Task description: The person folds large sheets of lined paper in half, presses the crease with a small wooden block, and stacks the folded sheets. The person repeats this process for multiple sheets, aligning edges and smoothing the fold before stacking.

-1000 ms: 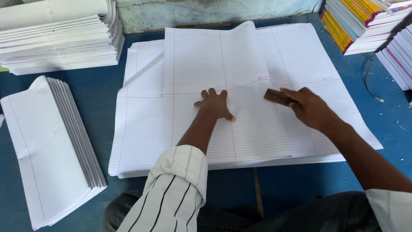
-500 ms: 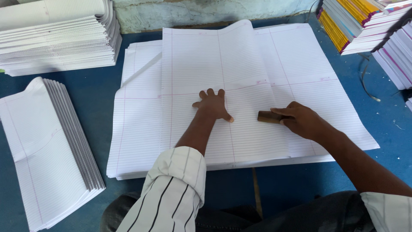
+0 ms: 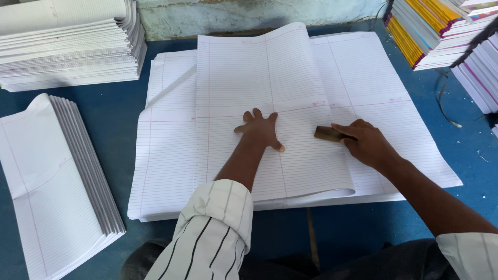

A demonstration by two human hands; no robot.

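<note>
Pressing our flat, open left hand [image 3: 261, 132] on the folded ruled sheet [image 3: 270, 93], we are gripping a half-hidden wooden block [image 3: 327, 134] in our right hand [image 3: 367, 142].

White ruled sheets [image 3: 275, 88] w/ pink margin lines, blue table [image 3: 111, 111], brown wooden block [image 3: 327, 134], white shirt sleeve [image 3: 212, 233] w/ dark stripes, yellow-edged book stack [image 3: 420, 31].
</note>
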